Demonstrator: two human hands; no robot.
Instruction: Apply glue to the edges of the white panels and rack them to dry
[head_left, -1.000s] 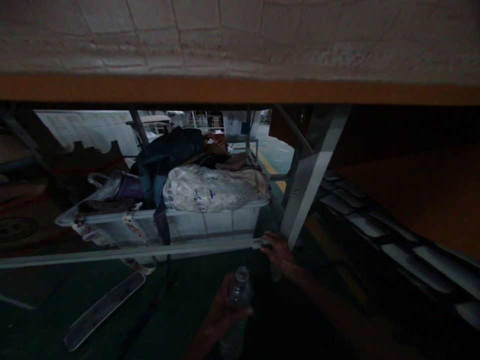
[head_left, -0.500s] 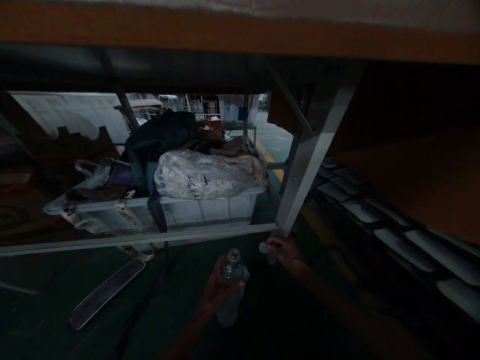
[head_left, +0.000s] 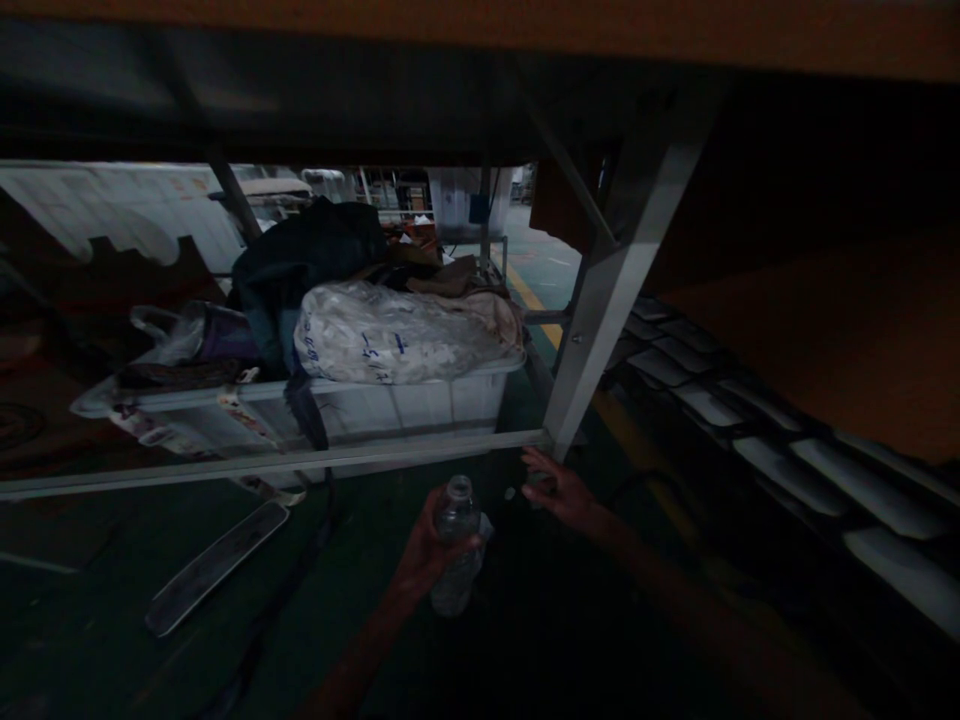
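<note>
My left hand (head_left: 431, 545) is wrapped round a clear plastic bottle (head_left: 457, 520). The bottle stands nearly upright, its mouth uncapped, with a loose label or film at its right side. Close to the foot of a metal table leg is my right hand (head_left: 559, 490), its fingers spread and curved. A small pale piece (head_left: 510, 493), perhaps a bottle cap, shows just left of those fingers, apart from them. Something clear sits behind the right fingers, too dark to make out.
A white plastic tub (head_left: 405, 410) holds a bagged bundle (head_left: 375, 335) and dark cloth (head_left: 307, 260). A metal crossbar (head_left: 420, 450) runs in front of it to the table leg (head_left: 600, 330). The wooden tabletop edge (head_left: 480, 30) hangs overhead. A long flat strip (head_left: 217, 570) lies lower left.
My right fingers have opened and let go of the small pale round piece, which now shows lower left of the hand. My left hand keeps the bottle. The view has shifted slightly.
</note>
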